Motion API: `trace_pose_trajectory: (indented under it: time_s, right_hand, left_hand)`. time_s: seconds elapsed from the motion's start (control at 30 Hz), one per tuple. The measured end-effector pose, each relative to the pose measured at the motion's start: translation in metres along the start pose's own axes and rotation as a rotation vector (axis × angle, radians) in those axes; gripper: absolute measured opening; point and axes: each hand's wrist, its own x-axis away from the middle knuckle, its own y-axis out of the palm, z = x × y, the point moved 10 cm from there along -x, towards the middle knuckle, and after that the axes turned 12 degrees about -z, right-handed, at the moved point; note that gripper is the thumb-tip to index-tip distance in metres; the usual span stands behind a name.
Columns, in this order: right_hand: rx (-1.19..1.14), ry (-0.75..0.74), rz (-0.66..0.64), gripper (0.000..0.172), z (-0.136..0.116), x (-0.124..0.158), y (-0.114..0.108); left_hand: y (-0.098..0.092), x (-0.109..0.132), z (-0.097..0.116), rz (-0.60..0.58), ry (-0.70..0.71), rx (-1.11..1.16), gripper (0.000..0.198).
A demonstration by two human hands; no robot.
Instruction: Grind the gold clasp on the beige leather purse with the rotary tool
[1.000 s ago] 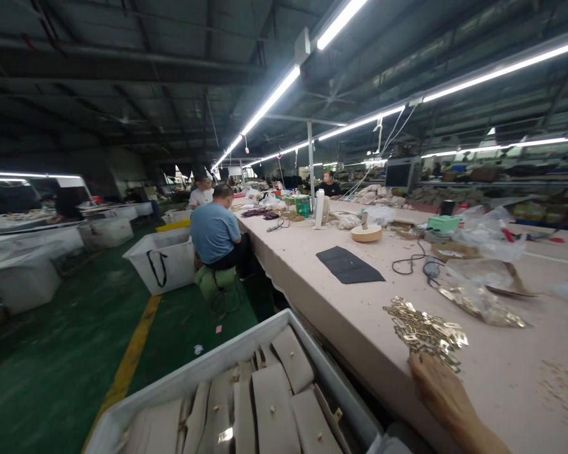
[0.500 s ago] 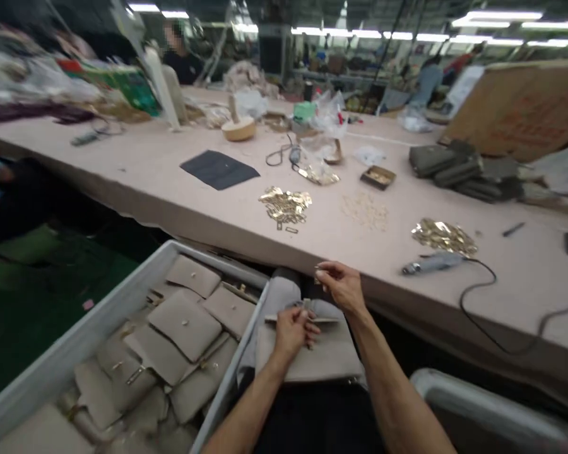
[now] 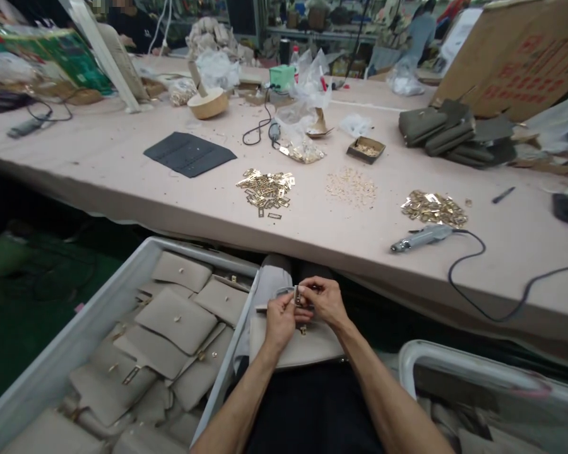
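Left hand [image 3: 279,320] and right hand [image 3: 325,301] pinch 1 small metal fitting [image 3: 296,295], closed tightly on it, above the beige flap [image 3: 319,348] on the lap [image 3: 312,407]; a loosened pinch could drop it off the lap's front edge.

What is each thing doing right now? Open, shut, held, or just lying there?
left hand, closed on the bag
right hand, pinching the clasp
bag, resting under both hands
clasp, held over the bag
bin, open, full of flaps
box, open
tool, lying on the table, corded
black sheet, lying flat
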Motion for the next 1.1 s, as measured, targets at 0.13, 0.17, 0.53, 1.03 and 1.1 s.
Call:
trace_pose_trajectory:
  time_s: [0.13, 0.17, 0.53, 1.03, 1.1]
  right_hand:
    - [0.014, 0.023, -0.012, 0.032, 0.006, -0.003, 0.003]
    - [0.019, 0.019, -0.008, 0.032, 0.006, -0.003, 0.003]
    - [0.178, -0.029, 0.066, 0.027, -0.011, 0.005, -0.007]
    - [0.182, -0.053, 0.079, 0.026, -0.003, 0.007, -0.004]
    - [0.185, -0.056, 0.08, 0.027, -0.003, 0.008, -0.003]
  left_hand:
    - [0.0, 0.003, 0.001, -0.016, -0.004, 0.039, 0.042]
    - [0.0, 0.003, 0.001, -0.019, -0.003, 0.042, 0.043]
    - [0.007, 0.007, 0.003, -0.067, -0.007, 0.004, 0.045]
    - [0.006, 0.008, -0.003, -0.095, 0.029, 0.026, 0.047]
    - [0.006, 0.009, -0.002, -0.077, 0.037, 0.018, 0.047]
